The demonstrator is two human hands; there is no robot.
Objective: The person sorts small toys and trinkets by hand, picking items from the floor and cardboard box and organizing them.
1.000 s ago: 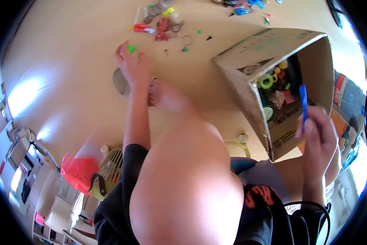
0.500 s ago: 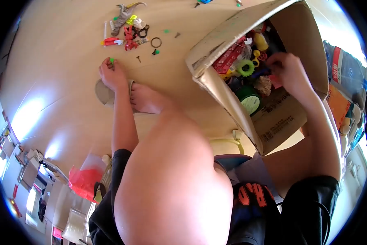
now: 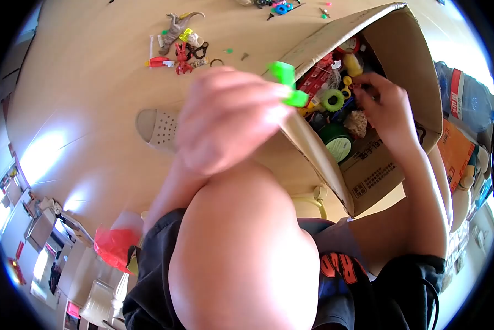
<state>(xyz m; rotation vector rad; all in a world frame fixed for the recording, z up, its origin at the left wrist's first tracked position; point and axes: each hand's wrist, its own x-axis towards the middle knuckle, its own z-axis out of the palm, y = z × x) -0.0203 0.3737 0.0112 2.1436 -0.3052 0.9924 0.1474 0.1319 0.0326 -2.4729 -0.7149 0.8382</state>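
Observation:
Close to the camera, my left hand (image 3: 230, 118) pinches a bright green plastic piece (image 3: 286, 85), held up left of the box's opening. My right hand (image 3: 383, 103) reaches inside the cardboard box (image 3: 376, 165), its fingers bent over the toys near a small red piece; whether they grip anything is hidden. In the box lie a green toothed ring (image 3: 333, 100), a yellow toy (image 3: 353, 65), a red piece with lettering (image 3: 316, 80), a dark green round tub (image 3: 336, 144) and a tan lumpy piece (image 3: 356, 124).
A grey dinosaur (image 3: 176, 30), a red figure (image 3: 182, 59) and a red-and-white piece (image 3: 159, 62) lie on the floor. A perforated clog (image 3: 162, 127) is left of my left hand. Large plastic bottles (image 3: 470, 93) stand right of the box; a red bag (image 3: 115, 247) is lower left.
My left hand has lifted from beside the clog, carrying the green piece up and right. My right hand has gone into the box, and the blue piece it held has left its fingers.

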